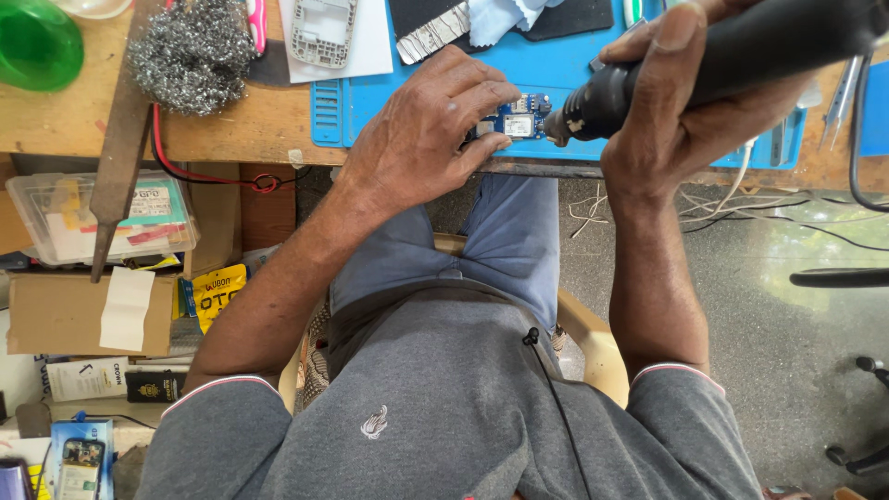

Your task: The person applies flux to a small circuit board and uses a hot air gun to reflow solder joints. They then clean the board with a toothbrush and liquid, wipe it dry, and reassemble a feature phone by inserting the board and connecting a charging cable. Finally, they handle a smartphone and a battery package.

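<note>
Grey polo shirt fills the bottom of view, nearest the lens, w/ a thin black cord running down the chest. Blue trousers above it, lap on a cream plastic chair.

Both forearms reach up to the bench edge. Left hand lies palm-down; fingers bunched close together, thumb underneath, tips pinching the left end of a small blue circuit board and pressing it to the blue work mat. Board sits right at the fingertips, near the mat's front edge, between the two hands.

Right hand is wrapped tight round a thick black handheld tool, thumb laid over the top, other fingers curled under. Tool's nozzle end is at the board's right edge; can't tell if it's touching.

Left of the left-hand fingers on the wooden bench: a wad of steel wool, a long metal file hanging past the edge, a red wire, a green plastic thing at the corner. Beyond the fingertips: a white phone frame on paper, a pale cloth. Right of the right hand: tweezers. Below the bench, left: clear plastic box, cardboard boxes.
</note>
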